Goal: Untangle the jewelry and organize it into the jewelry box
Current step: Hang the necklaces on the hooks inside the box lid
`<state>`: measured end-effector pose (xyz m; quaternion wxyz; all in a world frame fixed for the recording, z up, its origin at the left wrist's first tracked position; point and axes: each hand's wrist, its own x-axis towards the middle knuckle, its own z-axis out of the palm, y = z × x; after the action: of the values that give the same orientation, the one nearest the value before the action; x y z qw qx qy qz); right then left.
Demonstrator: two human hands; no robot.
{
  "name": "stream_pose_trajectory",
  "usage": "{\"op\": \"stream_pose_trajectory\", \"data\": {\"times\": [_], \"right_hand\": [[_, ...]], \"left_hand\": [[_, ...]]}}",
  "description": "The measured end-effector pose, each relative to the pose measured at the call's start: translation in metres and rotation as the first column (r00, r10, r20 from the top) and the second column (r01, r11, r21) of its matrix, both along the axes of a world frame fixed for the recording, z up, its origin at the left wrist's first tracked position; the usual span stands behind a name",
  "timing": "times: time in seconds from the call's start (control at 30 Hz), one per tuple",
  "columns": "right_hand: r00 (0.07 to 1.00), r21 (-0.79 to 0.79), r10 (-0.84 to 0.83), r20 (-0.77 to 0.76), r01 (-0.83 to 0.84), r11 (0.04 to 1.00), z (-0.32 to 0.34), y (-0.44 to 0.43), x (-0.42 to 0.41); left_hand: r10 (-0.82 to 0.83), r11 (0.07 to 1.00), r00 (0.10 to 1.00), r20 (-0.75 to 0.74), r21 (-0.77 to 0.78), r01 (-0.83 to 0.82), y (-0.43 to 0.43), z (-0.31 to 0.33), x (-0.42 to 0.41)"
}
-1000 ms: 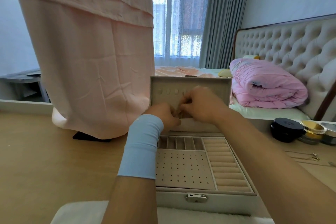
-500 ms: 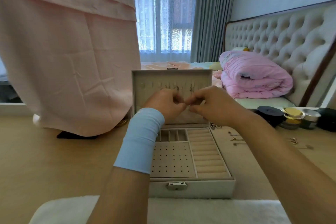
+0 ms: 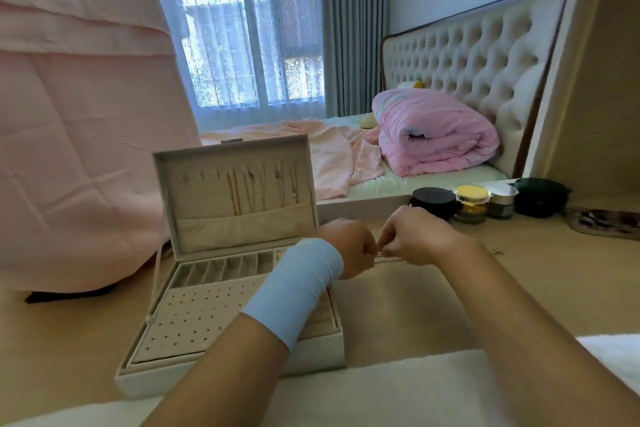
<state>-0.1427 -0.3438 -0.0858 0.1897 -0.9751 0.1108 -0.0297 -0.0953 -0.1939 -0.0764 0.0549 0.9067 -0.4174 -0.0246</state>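
Left hand (image 3: 350, 251) and right hand (image 3: 414, 236) pinch a fine chain (image 3: 383, 255) just right of the open jewelry box (image 3: 221, 373).
Both hands' fingers curl on the chain, low over the counter (image 3: 62, 340); the box lid stands upright, with several necklaces (image 3: 242, 191) hanging inside it.

Daylit window (image 3: 249, 45) (lace-curtained); grey drapes (image 3: 353, 28); tufted headboard (image 3: 467, 73); wooden tabletop (image 3: 69, 340).

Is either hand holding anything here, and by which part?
Yes. The left hand and the right hand each pinch a thin chain, with a short stretch showing between them. Whether that is the clasp end or mid-chain cannot be told.
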Motion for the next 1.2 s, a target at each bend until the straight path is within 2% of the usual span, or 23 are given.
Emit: {"op": "stream_pose_trajectory", "data": {"times": [0.1, 0.17, 0.4, 0.53, 0.73, 0.8, 0.87, 1.0, 1.07, 1.2], "right_hand": [[0.999, -0.013, -0.018, -0.032, 0.017, 1.0, -0.014, -0.005, 0.004], [0.999, -0.018, -0.018, -0.04, 0.017, 1.0, -0.017, -0.008, 0.006], [0.995, 0.029, -0.019, -0.095, 0.022, 0.999, -0.021, -0.015, 0.006], [0.99, 0.087, -0.018, -0.142, 0.031, 0.996, -0.022, -0.018, 0.007], [0.985, 0.153, 0.026, -0.171, 0.0, 0.988, -0.018, -0.018, 0.005], [0.984, 0.187, 0.064, -0.165, -0.033, 0.982, -0.014, -0.017, 0.001], [0.982, 0.211, 0.105, -0.156, -0.071, 0.975, -0.006, -0.017, -0.003], [0.974, 0.323, 0.2, -0.107, -0.156, 0.934, 0.021, -0.014, -0.016], [0.966, 0.382, 0.245, -0.077, -0.199, 0.902, 0.034, -0.008, -0.021], [0.953, 0.469, 0.303, 0.007, -0.271, 0.841, 0.051, 0.003, -0.027]], "left_hand": [[-0.015, 0.97, 0.999, 0.048, 0.242, 0.003, -0.02, -0.011, 0.002], [-0.029, 0.953, 0.999, 0.044, 0.302, 0.014, -0.027, -0.016, 0.005], [0.086, 0.979, 0.996, -0.008, 0.184, -0.083, -0.035, -0.019, 0.007], [0.135, 0.982, 0.991, 0.009, 0.134, -0.135, -0.034, -0.02, 0.007], [0.105, 0.964, 0.987, 0.126, 0.231, -0.132, -0.034, -0.02, 0.002], [0.091, 0.979, 0.986, 0.14, 0.168, -0.114, -0.03, -0.02, 0.0], [0.087, 0.996, 0.991, 0.106, 0.015, -0.089, -0.022, -0.014, -0.002], [0.08, 0.959, 0.994, -0.071, -0.266, -0.096, -0.002, 0.003, -0.007], [0.061, 0.917, 0.975, -0.213, -0.375, -0.139, 0.01, 0.011, -0.008], [-0.06, 0.757, 0.874, -0.483, -0.593, -0.276, 0.029, 0.024, -0.013]]}}
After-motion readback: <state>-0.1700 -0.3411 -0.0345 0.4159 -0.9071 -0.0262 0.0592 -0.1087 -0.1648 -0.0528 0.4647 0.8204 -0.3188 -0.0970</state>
